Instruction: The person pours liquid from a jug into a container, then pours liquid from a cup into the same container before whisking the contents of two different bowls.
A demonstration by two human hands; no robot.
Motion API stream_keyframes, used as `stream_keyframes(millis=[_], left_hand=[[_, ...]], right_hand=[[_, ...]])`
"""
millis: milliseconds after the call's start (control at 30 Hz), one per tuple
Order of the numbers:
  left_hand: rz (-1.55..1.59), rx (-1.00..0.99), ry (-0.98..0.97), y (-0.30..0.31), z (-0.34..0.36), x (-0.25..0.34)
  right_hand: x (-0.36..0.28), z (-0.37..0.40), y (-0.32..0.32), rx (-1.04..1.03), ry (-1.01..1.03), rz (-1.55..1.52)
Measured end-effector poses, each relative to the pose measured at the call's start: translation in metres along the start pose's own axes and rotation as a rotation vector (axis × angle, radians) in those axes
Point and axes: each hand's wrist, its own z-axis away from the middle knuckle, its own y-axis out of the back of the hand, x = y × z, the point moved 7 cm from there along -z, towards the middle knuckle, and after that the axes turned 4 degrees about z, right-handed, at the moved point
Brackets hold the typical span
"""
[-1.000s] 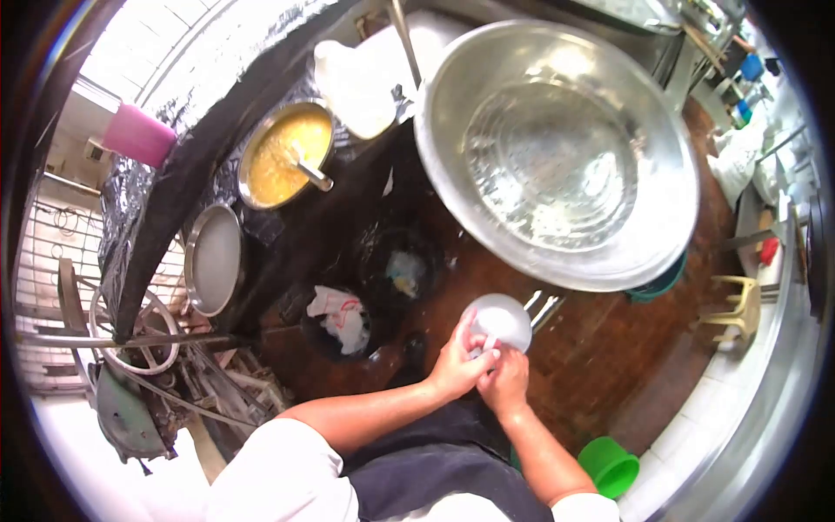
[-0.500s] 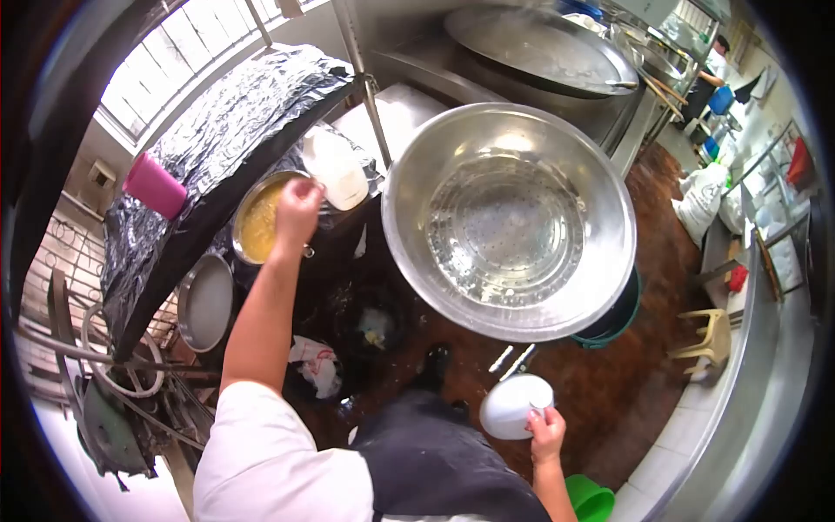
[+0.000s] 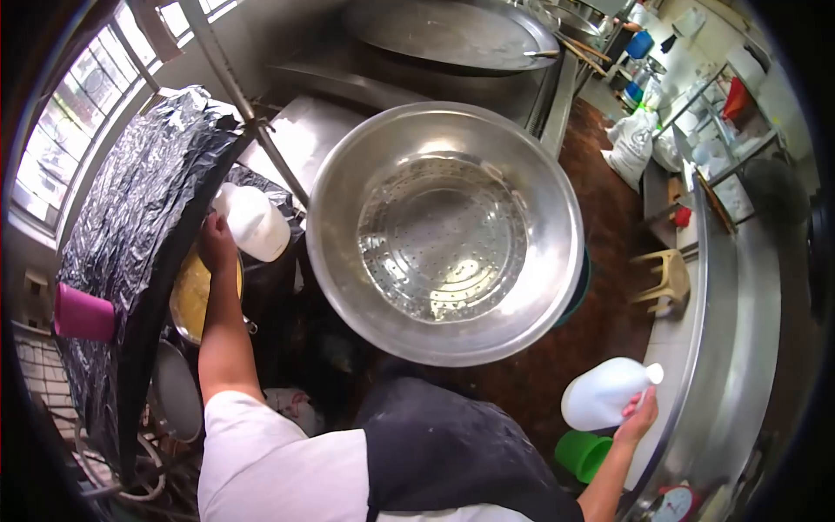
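My right hand [image 3: 640, 414] grips a white plastic jug [image 3: 602, 393] near its neck, holding it tilted out to the right above a green bucket [image 3: 581, 454]. My left hand [image 3: 217, 240] is closed, reaching over a pot of yellow contents [image 3: 193, 300]; anything between its fingers is hidden. Close beside that hand stands a second white jug [image 3: 259, 228], and the hand is near the edge of the foil-covered shelf [image 3: 143, 187]. In front of me sits a large metal basin [image 3: 335, 296] with a perforated bottom.
A pink cup [image 3: 84, 313] is on the foil. Below the pot leans a round metal pan [image 3: 177, 391]. At the back lies a wide wok-like pan [image 3: 444, 30]. A beige plastic chair [image 3: 668, 277], a white sack [image 3: 630, 148] and a steel counter [image 3: 726, 339] are on the right.
The right hand and its jug have swung right and up, with the jug's neck now visible. The left hand has shifted to the pot's far edge. The view has turned right.
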Motion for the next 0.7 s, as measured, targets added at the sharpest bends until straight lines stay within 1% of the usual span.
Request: stream_keyframes(millis=[33, 100, 133, 200, 233, 267, 300, 333, 400, 433, 467, 533, 567, 600, 667, 700], left_hand=[[0.003, -0.006, 0.001, 0.009, 0.009, 0.011], [0.027, 0.045, -0.141, 0.048, 0.027, 0.059], [0.017, 0.040, -0.135, 0.060, 0.034, 0.071], [0.011, 0.097, -0.315, 0.087, 0.050, 0.107], [-0.009, 0.098, -0.309, 0.098, 0.057, 0.120], [0.028, 0.130, -0.345, 0.111, 0.065, 0.138], [0.063, 0.161, -0.379, 0.125, 0.073, 0.158], [0.033, 0.169, -0.369, 0.140, 0.076, 0.178], [0.024, 0.111, -0.504, 0.168, 0.082, 0.235], [-0.001, 0.107, -0.515, 0.178, 0.083, 0.260], [-0.034, 0.120, -0.512, 0.184, 0.086, 0.280], [0.195, 0.000, -0.267, 0.181, 0.080, 0.305], [0.273, -0.003, -0.247, 0.176, 0.079, 0.321], [0.344, -0.020, -0.241, 0.163, 0.080, 0.331], [0.549, -0.084, -0.102, 0.106, 0.093, 0.326], [0.586, -0.105, -0.061, 0.085, 0.104, 0.339]], right_hand=[[-0.006, -0.012, 0.002, 0.030, 0.009, -0.013], [-0.017, -0.035, -0.001, 0.027, 0.026, 0.005], [-0.023, -0.048, -0.004, 0.019, 0.042, 0.017], [-0.029, -0.073, -0.017, -0.006, 0.041, 0.015], [-0.032, -0.087, -0.025, -0.035, 0.053, 0.013], [-0.031, -0.100, -0.032, -0.066, 0.063, 0.009], [-0.030, -0.116, -0.037, -0.117, 0.081, -0.006], [-0.028, -0.132, -0.043, -0.148, 0.075, -0.014], [-0.027, -0.164, -0.063, -0.325, 0.106, -0.036], [-0.027, -0.179, -0.074, -0.417, 0.112, -0.064], [-0.029, -0.193, -0.082, -0.446, 0.106, -0.084], [-0.049, -0.201, -0.110, -0.581, 0.130, 0.016], [-0.052, -0.209, -0.118, -0.599, 0.132, 0.019], [-0.062, -0.214, -0.128, -0.692, 0.164, 0.037], [-0.081, -0.219, -0.145, -0.814, 0.207, 0.068], [-0.090, -0.221, -0.153, -0.877, 0.250, 0.082]])
